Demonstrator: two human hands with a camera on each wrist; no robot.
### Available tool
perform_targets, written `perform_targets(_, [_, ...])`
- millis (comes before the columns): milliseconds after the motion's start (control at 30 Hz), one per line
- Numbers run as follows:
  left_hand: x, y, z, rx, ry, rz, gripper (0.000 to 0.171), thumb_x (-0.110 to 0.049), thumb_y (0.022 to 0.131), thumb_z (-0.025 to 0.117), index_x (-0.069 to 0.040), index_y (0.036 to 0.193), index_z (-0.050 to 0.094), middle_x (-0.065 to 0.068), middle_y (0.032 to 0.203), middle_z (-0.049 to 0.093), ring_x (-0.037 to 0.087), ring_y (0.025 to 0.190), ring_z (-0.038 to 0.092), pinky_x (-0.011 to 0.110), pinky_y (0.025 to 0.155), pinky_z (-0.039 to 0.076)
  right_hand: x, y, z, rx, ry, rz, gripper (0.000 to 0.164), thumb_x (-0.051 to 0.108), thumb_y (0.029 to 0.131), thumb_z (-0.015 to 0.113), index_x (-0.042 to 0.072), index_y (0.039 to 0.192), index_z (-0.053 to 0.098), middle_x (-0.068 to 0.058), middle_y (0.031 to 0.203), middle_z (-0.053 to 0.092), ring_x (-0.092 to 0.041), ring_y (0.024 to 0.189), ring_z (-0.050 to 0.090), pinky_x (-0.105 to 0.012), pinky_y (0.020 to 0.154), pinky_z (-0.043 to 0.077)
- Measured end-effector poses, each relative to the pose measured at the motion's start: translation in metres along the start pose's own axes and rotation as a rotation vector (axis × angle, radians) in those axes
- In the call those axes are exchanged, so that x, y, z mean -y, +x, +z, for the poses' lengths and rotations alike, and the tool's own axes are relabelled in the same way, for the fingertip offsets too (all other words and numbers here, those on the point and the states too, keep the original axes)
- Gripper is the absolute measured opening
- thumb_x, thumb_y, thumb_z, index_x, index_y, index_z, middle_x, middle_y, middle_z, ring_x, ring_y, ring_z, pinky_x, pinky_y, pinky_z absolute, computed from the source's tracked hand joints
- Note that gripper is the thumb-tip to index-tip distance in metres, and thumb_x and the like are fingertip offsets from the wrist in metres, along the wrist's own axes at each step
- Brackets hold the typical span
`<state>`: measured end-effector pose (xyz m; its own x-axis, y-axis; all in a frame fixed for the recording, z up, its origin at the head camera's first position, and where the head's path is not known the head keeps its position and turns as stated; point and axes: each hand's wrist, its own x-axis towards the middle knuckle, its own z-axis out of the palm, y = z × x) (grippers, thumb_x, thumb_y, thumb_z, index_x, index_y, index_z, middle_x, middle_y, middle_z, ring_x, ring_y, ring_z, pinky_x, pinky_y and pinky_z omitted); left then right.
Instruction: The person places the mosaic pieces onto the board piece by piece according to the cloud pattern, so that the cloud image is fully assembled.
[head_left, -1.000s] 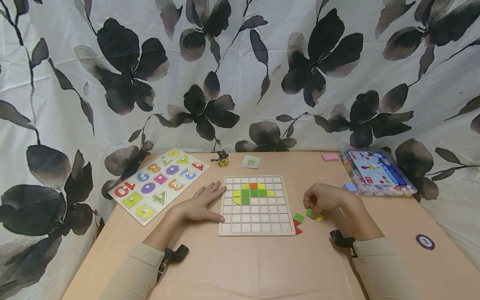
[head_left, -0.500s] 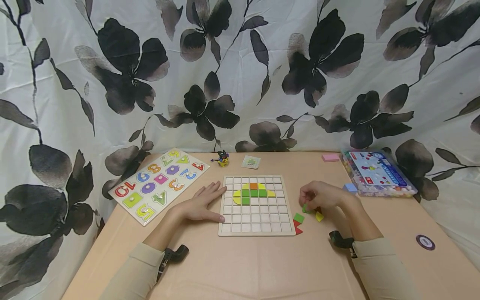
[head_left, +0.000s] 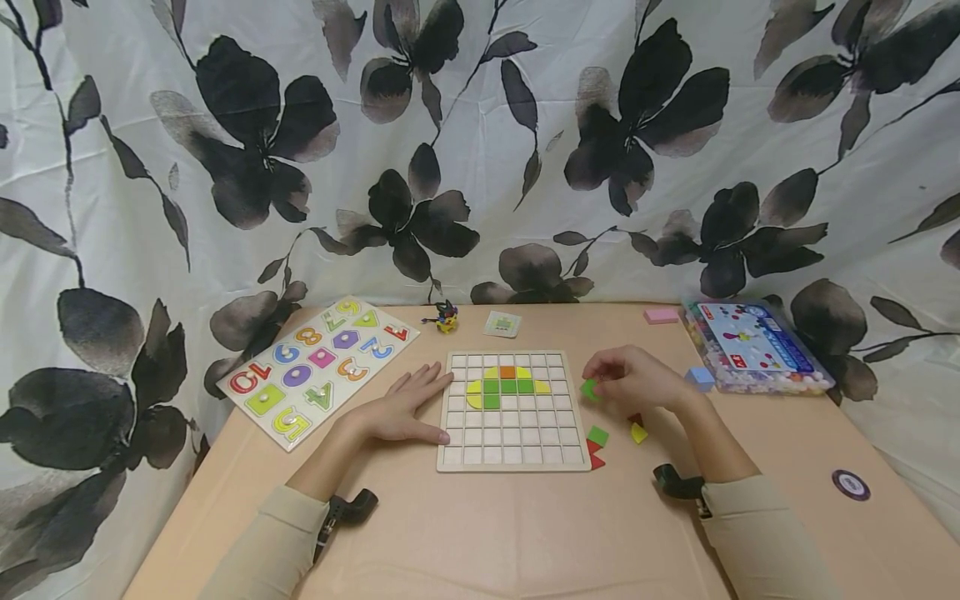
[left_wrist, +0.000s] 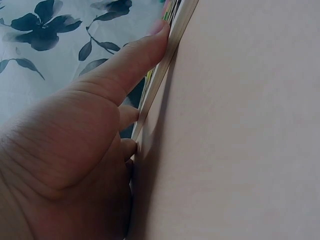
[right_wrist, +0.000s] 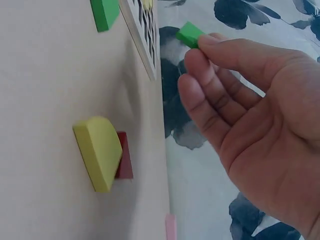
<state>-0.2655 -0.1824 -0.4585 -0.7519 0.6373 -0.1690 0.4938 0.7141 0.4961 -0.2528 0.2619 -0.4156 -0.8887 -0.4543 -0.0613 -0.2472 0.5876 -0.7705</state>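
**Green tile (head_left: 590, 389) pinched in right hand (head_left: 633, 379), beside grid (head_left: 513, 467)**

At far left, the number board (head_left: 291, 400) lies slanted on the table (head_left: 480, 533). The left hand (head_left: 405, 407) is next: fingers spread and extended, grasping nothing, with thumb and fingertips touching the grid's left edge. A figurine (head_left: 446, 317) stands behind the hand. The grid lies flat at centre, with a card (head_left: 502, 324) beyond it. Its upper rows carry yellow, green and one orange (head_left: 507, 372) pieces; the lower rows show bare cells.

Off the grid's lower right edge lie a second green tile (head_left: 597, 436) and two red pieces (head_left: 596, 461); contact with the edge cannot be confirmed. The right hand's grip is closed on the green tile, between thumb and fingers, raised off the table just right of the grid. A yellow piece (head_left: 638, 432), rounded on one side, lies below that hand, a dark red piece (right_wrist: 125, 157) just beside it.

Further right: a pink block (head_left: 661, 316), a blue block (head_left: 701, 377) near a box (head_left: 757, 333), and, nearer the person, a round disc (head_left: 851, 484).
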Motion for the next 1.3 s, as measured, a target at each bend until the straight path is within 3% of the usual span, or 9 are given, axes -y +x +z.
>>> perform_targets(133, [0.0,0.0,0.0,0.0,0.0,0.001,0.11,-0.068,0.086,0.073,-0.021,0.169,0.018,0.012,0.176,-0.002,0.034,0.163,-0.005,0.056,0.131,-0.004,0.001,0.004,0.005,-0.017,0.044,-0.049,0.021,-0.002,0.093,0.07,0.004,0.113,0.074,-0.011,0.102,0.072,-0.027,0.091,0.061,-0.022,0.078,0.054])
perform_targets(433, [0.0,-0.001,0.0,-0.002,-0.006,0.005,0.111,-0.068,0.085,0.073,-0.021,0.169,0.017,0.013,0.176,-0.002,0.033,0.163,-0.006,0.056,0.131,-0.004,0.009,0.015,0.026,-0.069,0.06,-0.048,0.012,0.008,0.097,0.07,0.015,0.105,0.076,-0.005,0.098,0.07,-0.026,0.093,0.059,-0.025,0.08,0.05])
perform_targets(600, [0.001,0.0,0.001,-0.001,-0.006,0.004,0.11,-0.068,0.085,0.073,-0.021,0.169,0.017,0.013,0.176,-0.002,0.034,0.163,-0.006,0.056,0.131,-0.004,0.025,0.025,0.045,-0.104,0.096,-0.021,0.014,0.009,0.098,0.069,0.011,0.108,0.078,-0.006,0.096,0.068,-0.025,0.092,0.057,-0.027,0.077,0.048])
perform_targets(867, [0.002,0.0,0.002,-0.005,-0.005,0.009,0.111,-0.067,0.085,0.073,-0.021,0.169,0.018,0.014,0.176,-0.002,0.035,0.163,-0.004,0.056,0.131,-0.004,0.04,0.041,0.07,-0.105,0.22,-0.037,0.023,0.001,0.094,0.073,0.002,0.116,0.076,-0.016,0.105,0.068,-0.025,0.089,0.062,-0.024,0.076,0.056])
perform_targets(1100, [0.002,0.0,0.001,-0.005,-0.016,0.011,0.111,-0.066,0.085,0.074,-0.02,0.169,0.018,0.015,0.176,-0.002,0.036,0.163,-0.005,0.056,0.131,-0.005,0.039,0.053,0.086,-0.095,0.11,-0.112,0.028,0.005,0.09,0.08,0.002,0.118,0.075,-0.008,0.096,0.07,-0.019,0.085,0.063,-0.022,0.074,0.054])
perform_targets(1300, [0.001,0.0,0.001,-0.003,-0.006,0.015,0.111,-0.067,0.085,0.073,-0.02,0.169,0.017,0.015,0.176,-0.002,0.035,0.163,-0.005,0.057,0.131,-0.005,0.039,0.056,0.096,-0.074,-0.012,-0.099,0.027,0.01,0.091,0.081,0.008,0.117,0.077,0.001,0.089,0.065,-0.018,0.084,0.058,-0.022,0.069,0.048])
